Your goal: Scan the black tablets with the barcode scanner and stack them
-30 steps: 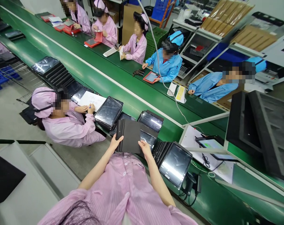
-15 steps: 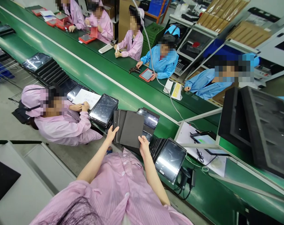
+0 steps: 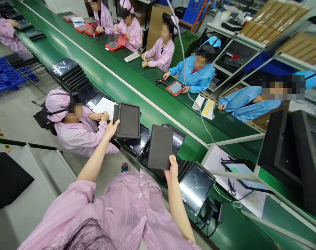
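Note:
My left hand point(image 3: 113, 129) is closed on the edge of a black tablet case point(image 3: 128, 121), which shows a raised frame around its recessed inner panel. Held by its lower right corner, a flat dark cover point(image 3: 160, 146), seemingly another tablet case, is in my right hand point(image 3: 171, 166). The two cases are apart, above the bench. Beneath and between them lie tablets point(image 3: 140, 143) with glossy screens. Close to my right forearm a stack of tablets point(image 3: 195, 187) leans in a slanting row.
A green conveyor point(image 3: 137, 100) runs diagonally. On my left a co-worker in pink point(image 3: 79, 135) writes on white paper point(image 3: 105, 107). Across the belt sit several people in pink and blue. To the right are a lit tablet with cables point(image 3: 245, 175) and dark foam trays point(image 3: 285, 152).
My hands have moved apart. The left has carried one case up and left, showing its framed side; the right keeps the other, now lower. The camera view has shifted left.

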`<state>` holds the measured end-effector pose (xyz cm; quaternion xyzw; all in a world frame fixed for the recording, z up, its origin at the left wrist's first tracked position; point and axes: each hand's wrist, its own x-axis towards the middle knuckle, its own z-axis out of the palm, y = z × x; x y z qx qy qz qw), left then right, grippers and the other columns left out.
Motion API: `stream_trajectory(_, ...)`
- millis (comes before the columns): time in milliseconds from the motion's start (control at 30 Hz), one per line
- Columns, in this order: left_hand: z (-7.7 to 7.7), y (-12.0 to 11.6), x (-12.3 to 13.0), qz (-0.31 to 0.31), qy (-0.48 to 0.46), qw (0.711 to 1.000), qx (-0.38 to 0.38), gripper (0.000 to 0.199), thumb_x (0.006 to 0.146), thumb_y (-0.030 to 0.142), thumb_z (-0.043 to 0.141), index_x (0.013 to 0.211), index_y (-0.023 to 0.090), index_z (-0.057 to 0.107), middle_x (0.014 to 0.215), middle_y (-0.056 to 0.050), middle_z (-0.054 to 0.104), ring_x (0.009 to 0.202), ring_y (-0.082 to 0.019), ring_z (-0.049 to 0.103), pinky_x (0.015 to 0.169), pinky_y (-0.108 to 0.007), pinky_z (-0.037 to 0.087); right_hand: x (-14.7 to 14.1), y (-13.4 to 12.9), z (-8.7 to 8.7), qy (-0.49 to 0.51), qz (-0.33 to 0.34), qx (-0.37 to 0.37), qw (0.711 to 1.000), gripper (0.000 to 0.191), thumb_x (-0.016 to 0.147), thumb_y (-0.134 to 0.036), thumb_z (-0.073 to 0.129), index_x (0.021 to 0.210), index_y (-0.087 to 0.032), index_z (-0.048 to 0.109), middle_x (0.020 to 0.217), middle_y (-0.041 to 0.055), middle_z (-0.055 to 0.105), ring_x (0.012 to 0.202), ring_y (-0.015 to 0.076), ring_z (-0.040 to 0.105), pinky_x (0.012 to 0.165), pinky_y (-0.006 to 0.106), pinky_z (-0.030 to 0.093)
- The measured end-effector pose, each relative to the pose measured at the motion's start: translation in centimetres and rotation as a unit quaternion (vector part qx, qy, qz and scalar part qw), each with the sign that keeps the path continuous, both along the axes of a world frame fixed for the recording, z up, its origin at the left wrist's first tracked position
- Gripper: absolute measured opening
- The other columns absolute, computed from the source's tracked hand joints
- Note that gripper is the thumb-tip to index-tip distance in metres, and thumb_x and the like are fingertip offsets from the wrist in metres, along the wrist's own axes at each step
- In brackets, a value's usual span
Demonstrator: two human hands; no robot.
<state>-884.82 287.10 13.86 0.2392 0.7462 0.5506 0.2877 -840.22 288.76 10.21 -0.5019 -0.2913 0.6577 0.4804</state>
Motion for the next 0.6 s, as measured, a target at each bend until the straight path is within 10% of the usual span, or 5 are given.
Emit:
stream_trajectory(167, 2.6, -1.8, -0.1, 0.022, 0.155, 0.986, -0.059, 0.056, 0.103, 0.037, 0.082, 0.139, -0.002, 0.067, 0.172, -0.027, 0.054, 0.163, -0.038, 0.041, 0.142, -0.061, 0.015, -2.6, -2.6, 0.4, -0.001, 0.047, -0.01, 0.999, 0.049, 0.079, -0.06, 0.093, 0.099, -0.029, 0.062, 0.091, -0.0011, 0.077, 0.086, 0.0228, 0.071, 0.084, 0.038, 0.061)
stream_trajectory(300, 2.8, -7.7, 3.5, 0.051, 0.186, 0.981, 0.033, 0.053, 0.106, 0.06, 0.071, 0.134, 0.016, 0.078, 0.148, -0.013, 0.076, 0.149, -0.037, 0.06, 0.138, -0.061, 0.036, -7.0, -6.0, 0.6, 0.021, 0.124, 0.001, 0.992, 0.053, 0.078, -0.067, 0.092, 0.097, -0.031, 0.059, 0.096, 0.0002, 0.08, 0.099, 0.0285, 0.077, 0.095, 0.044, 0.063)
stream_trajectory(400, 0.2, -11.4, 8.8, -0.096, -0.08, 0.992, -0.013, 0.064, 0.086, 0.075, 0.086, 0.119, 0.02, 0.085, 0.117, -0.011, 0.088, 0.128, -0.042, 0.077, 0.12, -0.062, 0.059, -9.1, -7.9, -0.5, 0.027, 0.159, 0.02, 0.987, 0.053, 0.079, -0.067, 0.094, 0.095, -0.03, 0.059, 0.098, -0.0002, 0.08, 0.095, 0.0256, 0.075, 0.089, 0.039, 0.063)
stream_trajectory(500, -3.6, -13.1, 13.8, -0.088, -0.266, 0.959, -0.032, 0.063, 0.082, 0.064, 0.095, 0.126, 0.019, 0.084, 0.133, -0.016, 0.086, 0.133, -0.044, 0.077, 0.116, -0.058, 0.064, -8.0, -7.2, -2.8, -0.001, 0.179, 0.018, 0.984, 0.047, 0.084, -0.066, 0.089, 0.094, -0.028, 0.063, 0.095, 0.0011, 0.08, 0.091, 0.024, 0.073, 0.09, 0.039, 0.062)
stream_trajectory(600, -7.1, -13.3, 15.9, -0.111, -0.28, 0.951, -0.065, 0.064, 0.079, 0.06, 0.101, 0.122, 0.015, 0.086, 0.135, -0.019, 0.085, 0.136, -0.045, 0.076, 0.12, -0.059, 0.061, -3.7, -4.3, -5.8, -0.179, 0.044, -0.018, 0.983, 0.043, 0.084, -0.066, 0.081, 0.089, -0.026, 0.067, 0.098, 0.0064, 0.079, 0.108, 0.0301, 0.073, 0.108, 0.046, 0.059)
